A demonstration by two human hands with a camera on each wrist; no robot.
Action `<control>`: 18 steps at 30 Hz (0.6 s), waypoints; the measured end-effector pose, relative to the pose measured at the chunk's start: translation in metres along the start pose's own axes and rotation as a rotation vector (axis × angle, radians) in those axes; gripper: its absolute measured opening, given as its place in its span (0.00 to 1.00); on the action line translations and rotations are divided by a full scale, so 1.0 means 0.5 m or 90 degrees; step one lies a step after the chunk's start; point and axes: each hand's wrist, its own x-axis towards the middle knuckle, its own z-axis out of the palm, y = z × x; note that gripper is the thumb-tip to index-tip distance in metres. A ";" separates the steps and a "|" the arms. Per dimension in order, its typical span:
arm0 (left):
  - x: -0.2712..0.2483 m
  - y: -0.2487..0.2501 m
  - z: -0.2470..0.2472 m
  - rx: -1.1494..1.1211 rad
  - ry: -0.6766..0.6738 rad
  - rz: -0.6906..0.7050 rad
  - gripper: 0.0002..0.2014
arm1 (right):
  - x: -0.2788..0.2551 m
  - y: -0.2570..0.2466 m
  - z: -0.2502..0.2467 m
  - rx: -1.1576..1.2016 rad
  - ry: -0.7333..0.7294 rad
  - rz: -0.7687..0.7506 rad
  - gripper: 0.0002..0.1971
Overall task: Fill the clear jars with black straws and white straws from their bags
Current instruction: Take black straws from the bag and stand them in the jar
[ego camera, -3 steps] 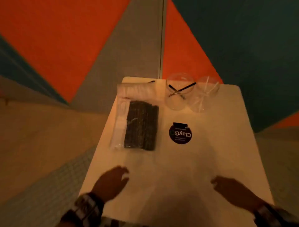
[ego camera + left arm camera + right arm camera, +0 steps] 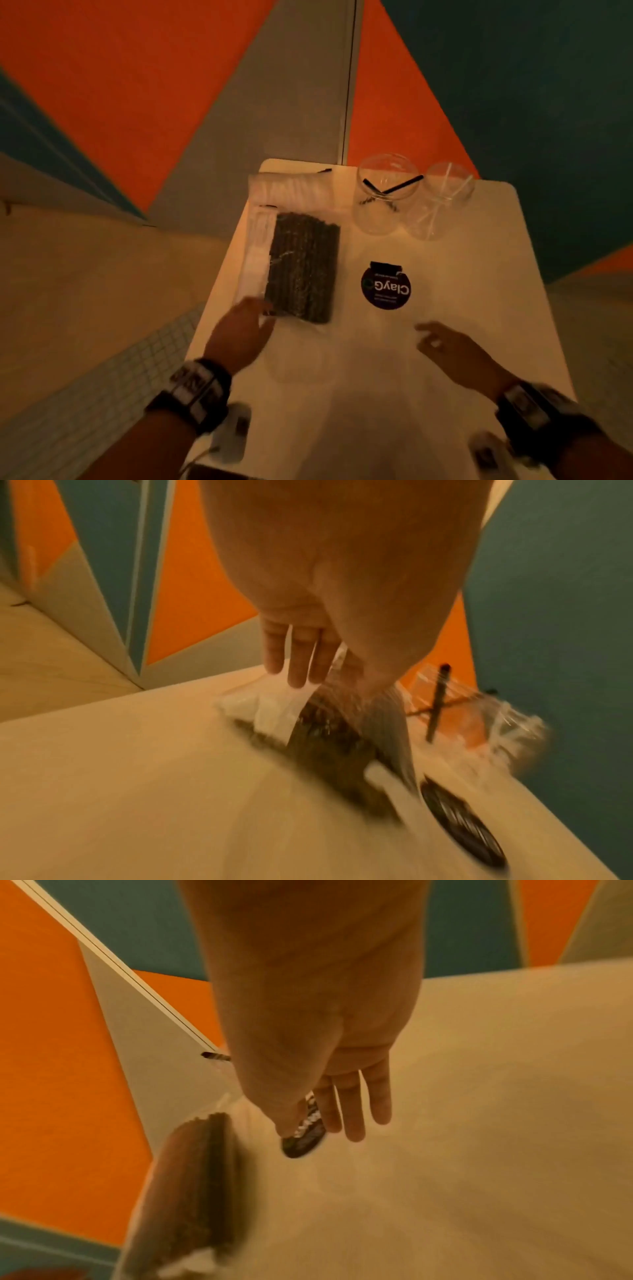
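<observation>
Clear plastic wraps the black straws (image 2: pixel 303 270) and the white straws (image 2: pixel 291 192) on the left of the bench (image 2: pixel 479 308) in the head view, two jars (image 2: pixel 387 195) at its far edge holding a few straws each, while the left hand (image 2: pixel 239 332) reaches the black bag's near corner with straight fingers and the right hand (image 2: pixel 448 346) hovers loose-fingered near a round black sticker (image 2: pixel 386 287). The left wrist view is blurred: the fingers (image 2: pixel 298 656) spread over the bag (image 2: pixel 329 723), contact hard to judge. The right wrist view shows relaxed, empty fingers (image 2: pixel 352 1102) half hiding the sticker (image 2: pixel 303 1139).
</observation>
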 end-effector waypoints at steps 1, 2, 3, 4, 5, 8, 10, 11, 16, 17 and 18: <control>0.062 -0.001 -0.013 -0.053 0.078 -0.042 0.19 | 0.053 -0.042 -0.002 0.059 0.012 -0.011 0.20; 0.114 0.001 -0.025 -0.083 0.119 -0.090 0.22 | 0.102 -0.086 0.001 0.114 0.034 -0.010 0.23; 0.156 -0.004 -0.024 -0.116 0.121 -0.148 0.27 | 0.146 -0.123 0.010 0.181 0.040 -0.014 0.26; 0.187 -0.012 -0.019 -0.157 0.102 -0.214 0.32 | 0.181 -0.156 0.020 0.235 0.028 -0.003 0.30; 0.211 -0.021 -0.005 -0.209 0.084 -0.272 0.38 | 0.216 -0.174 0.036 0.287 0.014 0.007 0.34; 0.232 -0.034 0.026 -0.291 0.065 -0.342 0.46 | 0.283 -0.240 0.087 0.422 -0.027 0.053 0.43; 0.224 -0.039 0.042 -0.297 0.052 -0.330 0.47 | 0.301 -0.256 0.123 0.518 -0.023 0.060 0.44; 0.212 -0.036 0.046 -0.315 0.031 -0.316 0.47 | 0.298 -0.257 0.134 0.548 -0.015 0.060 0.40; 0.106 0.008 0.057 -0.466 -0.087 -0.255 0.29 | 0.217 -0.214 0.103 0.559 -0.081 0.032 0.26; 0.083 0.021 0.060 -0.481 -0.123 -0.245 0.26 | 0.192 -0.195 0.085 0.559 -0.080 0.027 0.26; 0.067 0.034 0.063 -0.490 -0.160 -0.236 0.25 | 0.163 -0.175 0.061 0.555 -0.066 0.015 0.28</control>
